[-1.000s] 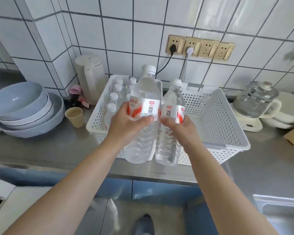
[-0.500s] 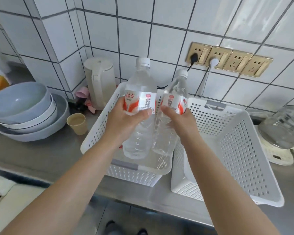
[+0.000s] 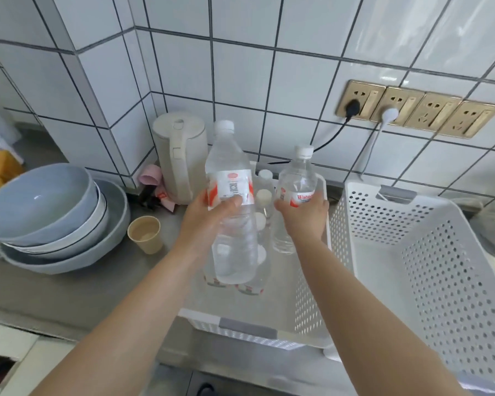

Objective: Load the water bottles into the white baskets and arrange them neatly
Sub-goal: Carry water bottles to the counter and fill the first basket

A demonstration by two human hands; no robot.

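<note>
Head view, looking down at a steel counter (image 3: 69,287) against a white tiled wall. Left hand (image 3: 209,218) gripped a large water bottle (image 3: 232,212) around its red-and-white label, fingers and thumb curled round it; bottle was upright, tilted slightly, held over the left white basket (image 3: 306,287). Right hand (image 3: 306,215) gripped a smaller water bottle (image 3: 295,190) at its label, fingers wrapped round it, also upright and held inside the far right part of the same basket, near its right wall. Between the two held bottles, several white-capped bottles (image 3: 262,197) stood in the basket's far end; exact count could not be told. A second white basket (image 3: 429,252) sat just beside the first on the right, no bottles visible in it.

On the counter to the left: stacked grey-blue bowls (image 3: 43,212), a paper cup (image 3: 145,234) and a beige kettle (image 3: 180,158) in the corner. Gold wall sockets (image 3: 417,110) carried one black and one white plug.
</note>
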